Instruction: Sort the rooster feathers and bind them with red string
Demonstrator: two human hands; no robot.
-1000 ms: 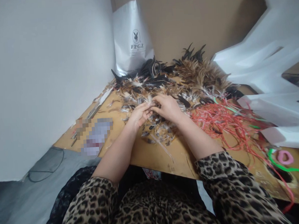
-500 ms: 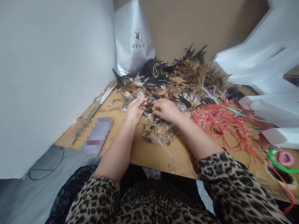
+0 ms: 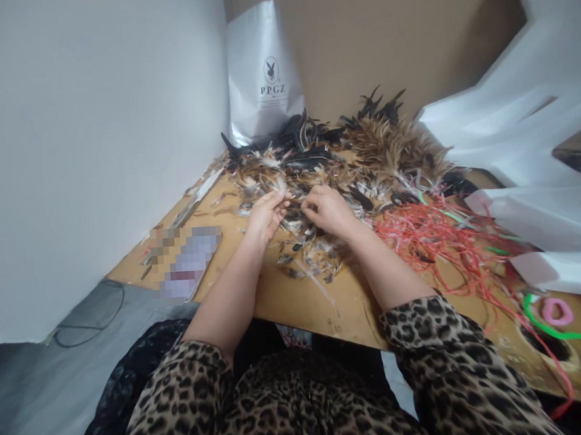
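Observation:
A heap of brown, black and white feathers [image 3: 336,155] covers the far part of a wooden table [image 3: 296,302]. My left hand [image 3: 266,214] rests on the near edge of the heap, its fingers curled and pinched on a feather. My right hand [image 3: 327,208] lies just to the right of it, fingers bent and closed on feathers too. The fingertips of both hands almost meet over a dark feather [image 3: 297,204]. Loose small feathers [image 3: 307,256] lie under and in front of my wrists.
A tangle of red strings [image 3: 434,235] lies right of my right hand, with green cord [image 3: 548,326] and a pink ring [image 3: 555,311] farther right. A white PPGZ bag [image 3: 265,74] stands at the back. White bags [image 3: 538,163] pile up at right. A blurred flat object [image 3: 187,263] lies left.
My hands drew apart half a second ago and have come back together at the edge of the feather heap. The view has shifted slightly.

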